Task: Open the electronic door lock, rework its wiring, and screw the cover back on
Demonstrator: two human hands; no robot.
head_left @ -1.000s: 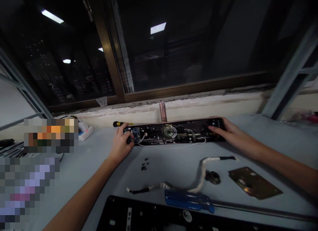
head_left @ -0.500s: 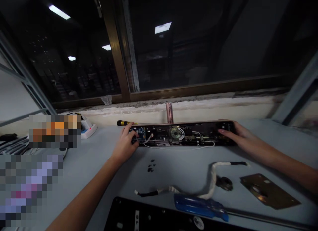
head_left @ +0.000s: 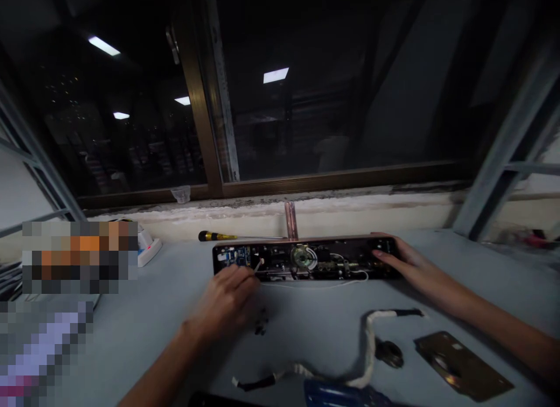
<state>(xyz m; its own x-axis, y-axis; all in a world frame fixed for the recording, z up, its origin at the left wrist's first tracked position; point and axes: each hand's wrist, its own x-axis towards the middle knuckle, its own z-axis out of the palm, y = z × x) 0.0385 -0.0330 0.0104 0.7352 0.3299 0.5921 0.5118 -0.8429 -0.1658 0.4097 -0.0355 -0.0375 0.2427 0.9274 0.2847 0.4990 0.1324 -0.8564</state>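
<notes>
A long, open black casing (head_left: 361,256) lies crosswise by the wall, with a blue circuit board (head_left: 242,255) at its left end and a round part (head_left: 303,256) near its middle. My right hand (head_left: 406,264) grips the casing's right end, thumb over the inside and fingers partly hidden behind. At the front left edge is my left hand (head_left: 231,296), slightly blurred, its fingers curled together close to the thin white wire (head_left: 324,286); whatever they pinch is hidden. Several small black screws (head_left: 261,323) lie beside that hand.
Nearer me lie a white-wrapped cable (head_left: 370,343), a dark ring (head_left: 391,353), a brownish metal plate (head_left: 464,363) and a blue screwdriver handle (head_left: 341,393). Behind the casing are a yellow-black screwdriver (head_left: 214,236) and a copper-coloured bar (head_left: 290,220). A power strip (head_left: 150,252) sits left.
My left hand has come off the casing's left end and moved toward me, its fingers now curled. The right hand keeps its hold. The whole view has tilted upward.
</notes>
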